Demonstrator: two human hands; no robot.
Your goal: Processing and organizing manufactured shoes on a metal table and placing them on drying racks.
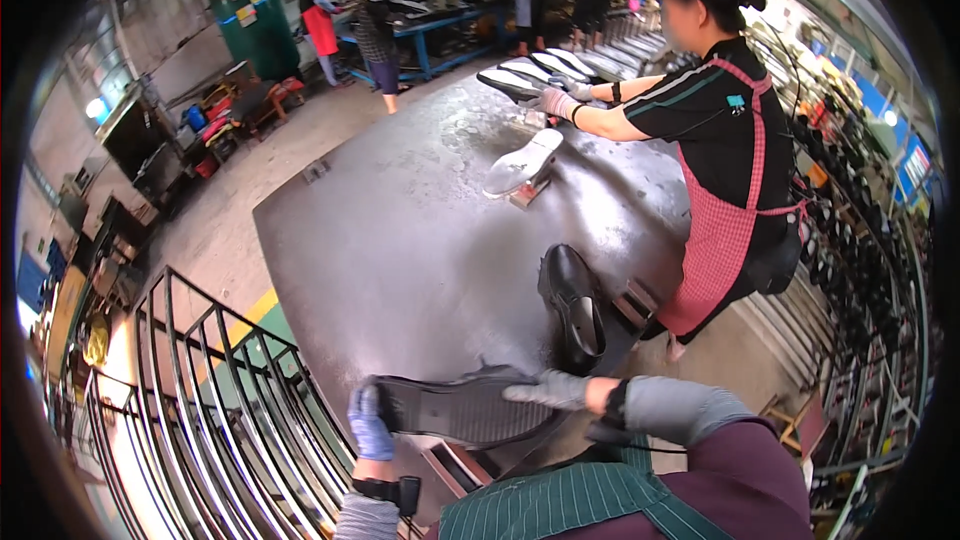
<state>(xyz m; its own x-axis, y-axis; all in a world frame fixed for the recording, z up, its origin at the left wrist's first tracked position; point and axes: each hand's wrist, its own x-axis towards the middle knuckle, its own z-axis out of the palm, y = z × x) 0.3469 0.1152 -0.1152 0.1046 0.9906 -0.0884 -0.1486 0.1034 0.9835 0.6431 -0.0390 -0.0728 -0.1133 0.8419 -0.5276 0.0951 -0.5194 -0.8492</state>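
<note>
A black shoe [455,410] lies sideways in front of me, its ribbed dark sole turned up. My left hand [369,425], in a bluish glove, is closed round its left end. Across the right end of the sole rest the fingers of my right hand [552,390], in a grey glove, gripping that end. Beneath the shoe, a metal stand [455,467] partly shows; whether the shoe touches it I cannot tell. Just beyond my right hand, a black leather shoe [572,305] sits on the dark metal table [400,270], opening toward me.
A white-soled shoe [522,165] sits sole-up on a stand farther along the table. At right, a co-worker [735,140] in a red checked apron handles shoes in a row [535,70]. A black metal rack [215,390] stands at left; other people work behind.
</note>
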